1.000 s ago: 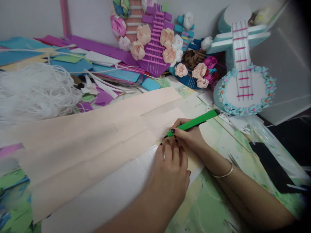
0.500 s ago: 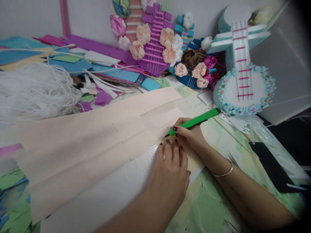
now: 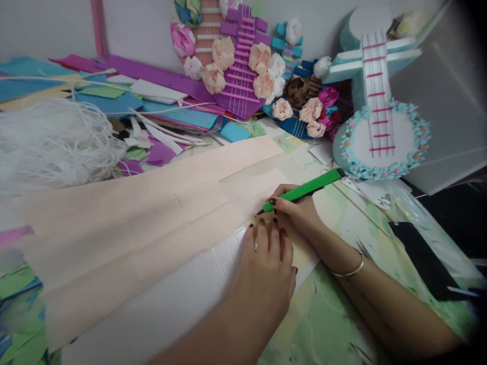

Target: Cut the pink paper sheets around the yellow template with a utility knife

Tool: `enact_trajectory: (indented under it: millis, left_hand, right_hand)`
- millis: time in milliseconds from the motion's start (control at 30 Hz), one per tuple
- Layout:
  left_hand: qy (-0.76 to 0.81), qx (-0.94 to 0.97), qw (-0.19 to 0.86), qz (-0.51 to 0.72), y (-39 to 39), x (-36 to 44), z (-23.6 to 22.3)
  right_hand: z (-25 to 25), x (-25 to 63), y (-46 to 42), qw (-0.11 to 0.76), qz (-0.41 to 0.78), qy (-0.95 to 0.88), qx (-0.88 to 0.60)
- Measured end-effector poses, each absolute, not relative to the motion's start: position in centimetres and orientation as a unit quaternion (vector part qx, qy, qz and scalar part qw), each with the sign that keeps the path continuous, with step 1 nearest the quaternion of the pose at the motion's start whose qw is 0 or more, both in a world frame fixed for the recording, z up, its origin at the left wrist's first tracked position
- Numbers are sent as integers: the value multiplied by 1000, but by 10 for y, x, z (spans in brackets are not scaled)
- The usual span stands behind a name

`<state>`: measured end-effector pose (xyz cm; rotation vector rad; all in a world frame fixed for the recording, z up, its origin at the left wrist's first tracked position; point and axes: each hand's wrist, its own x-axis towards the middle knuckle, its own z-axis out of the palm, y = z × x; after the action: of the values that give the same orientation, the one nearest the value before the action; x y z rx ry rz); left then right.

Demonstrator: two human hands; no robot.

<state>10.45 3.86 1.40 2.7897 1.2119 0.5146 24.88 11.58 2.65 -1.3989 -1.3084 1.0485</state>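
Note:
My right hand [image 3: 299, 213] grips a green craft knife [image 3: 304, 188], its tip resting on the edge of a long pale peach paper sheet [image 3: 152, 213]. My left hand [image 3: 268, 263] lies flat with fingers together, pressing down on a white board [image 3: 171, 304] and a cream strip just below the knife tip. A thin bangle [image 3: 348, 271] circles my right wrist. The peach sheets overlap and run from the left edge toward the centre of the table.
A heap of white string [image 3: 53, 142] lies at the left. Coloured paper scraps [image 3: 114, 96] crowd the back. Foam guitars with paper flowers [image 3: 243, 66] and a teal-white one [image 3: 380, 126] lean against the wall. A black sheet [image 3: 422, 258] lies at the right on the green mat [image 3: 331, 324].
The knife tip has slid slightly to the right along the peach sheet's edge. My left hand has stayed pressed in place.

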Motion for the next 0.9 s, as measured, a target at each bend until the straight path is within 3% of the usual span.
enact_trajectory:
  millis: [900]
  left_hand:
    - [389, 903, 34, 177, 38, 105, 12]
  right_hand:
    - [26, 251, 116, 466, 409, -537, -572]
